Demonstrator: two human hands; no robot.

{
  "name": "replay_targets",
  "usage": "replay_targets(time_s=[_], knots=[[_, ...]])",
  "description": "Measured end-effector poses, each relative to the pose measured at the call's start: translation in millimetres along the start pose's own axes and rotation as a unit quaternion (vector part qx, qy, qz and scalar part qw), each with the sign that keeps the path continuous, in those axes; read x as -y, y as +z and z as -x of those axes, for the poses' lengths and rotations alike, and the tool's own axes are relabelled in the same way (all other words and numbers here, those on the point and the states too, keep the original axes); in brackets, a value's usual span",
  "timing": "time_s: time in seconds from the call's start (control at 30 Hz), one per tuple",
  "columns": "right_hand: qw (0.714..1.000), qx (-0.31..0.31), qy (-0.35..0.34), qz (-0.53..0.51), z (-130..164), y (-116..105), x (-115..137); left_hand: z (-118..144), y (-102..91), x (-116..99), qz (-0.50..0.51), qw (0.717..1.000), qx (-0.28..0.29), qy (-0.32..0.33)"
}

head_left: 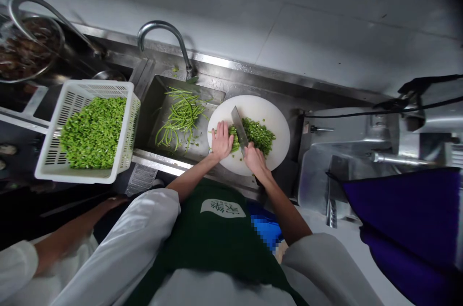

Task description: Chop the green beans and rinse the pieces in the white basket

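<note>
Right hand (254, 157) gripping cleaver (238, 126), basket (58, 139) left, uncut beans (180, 118) in sink (154, 99)

sink (213, 91): steel, far centre, holding loose green beans (181, 118)
cutting board (265, 106): round, white, on sink's right rim
basket (58, 142): white, left, on sink's rim

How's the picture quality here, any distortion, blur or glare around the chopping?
Head view: strong wide-angle bending curves the sink edge and darkens the corners; the cutting board, knife and both hands, left hand, right hand, look fairly sharp; the forearm at lower left is smeared; a pixelated patch sits on the apron.
</note>
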State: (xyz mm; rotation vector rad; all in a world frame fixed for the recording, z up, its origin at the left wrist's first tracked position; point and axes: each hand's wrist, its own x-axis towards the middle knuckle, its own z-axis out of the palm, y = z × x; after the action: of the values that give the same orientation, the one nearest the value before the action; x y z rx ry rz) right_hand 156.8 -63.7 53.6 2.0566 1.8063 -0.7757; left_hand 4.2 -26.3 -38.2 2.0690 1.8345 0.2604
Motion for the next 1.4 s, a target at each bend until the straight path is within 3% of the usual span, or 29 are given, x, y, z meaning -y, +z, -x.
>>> replay_targets(time_s=[0.1,0.23,0.47,0.7,1.0,1.17,1.4], knots=[[1.000,-0.019,0.011,0.013,17.7,-6.6,2.0,1.6,-3.5,0.6,0.007,1.000,-0.004,-0.008],[1.000,0.002,0.003,0.011,29.1,-4.7,9.3,2.5,8.2,-4.6,-0.007,1.000,0.020,0.002],[0.999,0.039,0.000,-0.019,10.0,-3.6,11.2,2.8,20.3,-7.0,-0.013,0.999,0.041,0.013],[1.000,0.013,0.003,-0.022,-19.5,14.6,15.0,1.0,19.7,-5.3,-0.013,0.999,0.048,0.019],[1.000,-0.010,0.014,0.003,16.3,-7.5,11.7,10.5,-5.5,11.5,-0.002,0.999,0.007,-0.044],[1.000,0.030,0.003,-0.002,21.1,-3.1,19.2,6.7,8.1,4.5,-0.004,0.999,0.039,-0.011],[1.000,0.031,-0.001,-0.006,-4.9,14.4,27.2,2.8,16.6,2.6,-0.002,0.999,0.046,0.001]])
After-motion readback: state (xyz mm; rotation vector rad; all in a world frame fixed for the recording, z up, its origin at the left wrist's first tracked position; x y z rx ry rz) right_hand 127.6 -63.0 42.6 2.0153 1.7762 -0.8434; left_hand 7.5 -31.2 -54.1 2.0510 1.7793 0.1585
